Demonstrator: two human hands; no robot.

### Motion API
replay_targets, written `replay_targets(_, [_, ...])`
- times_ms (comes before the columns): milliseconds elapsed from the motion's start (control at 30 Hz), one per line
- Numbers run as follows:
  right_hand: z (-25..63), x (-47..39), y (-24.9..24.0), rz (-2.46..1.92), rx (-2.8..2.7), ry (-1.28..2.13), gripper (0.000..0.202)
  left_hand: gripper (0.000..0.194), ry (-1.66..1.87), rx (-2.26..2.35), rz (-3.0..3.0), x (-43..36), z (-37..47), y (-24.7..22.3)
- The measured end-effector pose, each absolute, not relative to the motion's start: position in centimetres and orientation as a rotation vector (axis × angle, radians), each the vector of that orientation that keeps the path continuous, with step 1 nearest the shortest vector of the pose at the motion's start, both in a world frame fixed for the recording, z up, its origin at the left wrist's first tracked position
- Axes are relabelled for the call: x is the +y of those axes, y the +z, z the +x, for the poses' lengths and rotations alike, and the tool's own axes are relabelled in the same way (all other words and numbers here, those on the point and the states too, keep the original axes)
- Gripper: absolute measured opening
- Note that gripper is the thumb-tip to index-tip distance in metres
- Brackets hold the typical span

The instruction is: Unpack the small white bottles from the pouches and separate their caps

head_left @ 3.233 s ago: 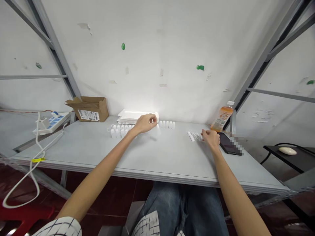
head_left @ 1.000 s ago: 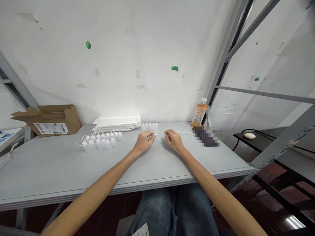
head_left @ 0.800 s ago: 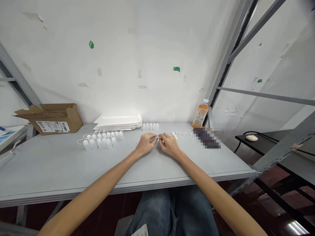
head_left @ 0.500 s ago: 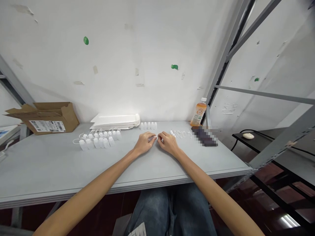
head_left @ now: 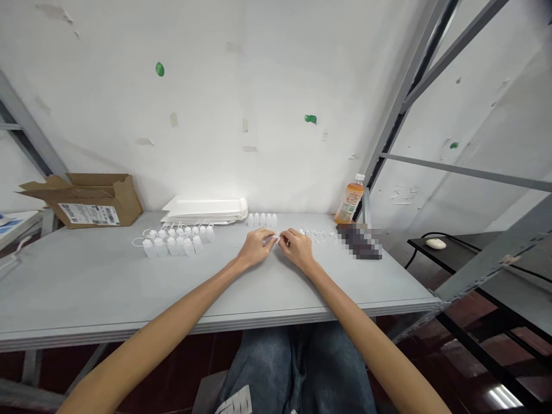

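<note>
My left hand (head_left: 256, 247) is closed around a small white plastic bottle (head_left: 268, 238) that lies on its side in the fingers, its neck toward the right. Close beside it, my right hand (head_left: 296, 247) pinches at the bottle's neck end; what sits between those fingertips is too small to make out. Just right of the right hand lie white looped cords (head_left: 321, 236) with small white caps. Behind my hands stands a row of several small white bottles (head_left: 262, 219). To the left are several more bottles (head_left: 172, 246), upright in rows, with white loops on their tops.
An opened cardboard box (head_left: 97, 201) stands at the back left, next to a stack of flat white sheets (head_left: 204, 210). At the back right are an orange drink bottle (head_left: 350, 198) and a dark blurred-out object (head_left: 360, 241). A metal post (head_left: 388, 132) rises there.
The view has shifted slightly, so the surroundings sit a little differently in the frame. Both hands stay together over the table, with the bottle still in the left one.
</note>
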State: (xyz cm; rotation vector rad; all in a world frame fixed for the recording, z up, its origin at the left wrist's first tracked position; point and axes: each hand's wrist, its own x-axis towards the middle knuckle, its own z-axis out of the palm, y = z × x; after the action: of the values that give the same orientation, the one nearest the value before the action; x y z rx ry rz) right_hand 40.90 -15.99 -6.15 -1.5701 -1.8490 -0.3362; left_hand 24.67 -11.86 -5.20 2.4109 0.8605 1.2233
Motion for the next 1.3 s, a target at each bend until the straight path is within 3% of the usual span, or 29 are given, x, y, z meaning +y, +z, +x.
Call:
replay_targets(533, [42.4, -15.8, -6.1, -1.485, -1.707, -0.311, 0.019, 0.019, 1.204, 0.907, 2.325, -11.9, 23.9, -5.2])
replay_targets(1000, [40.9, -16.6, -6.3, -1.513, -2.085, -0.246, 0.019, 0.022, 1.318, 0.877, 2.203, -11.8, 23.8, -4.8])
replay_targets(1300, [40.2, -16.9, -6.2, -1.555, -2.237, -0.322, 0.022, 0.042, 1.203, 0.810, 1.678, -11.1, 23.9, -5.0])
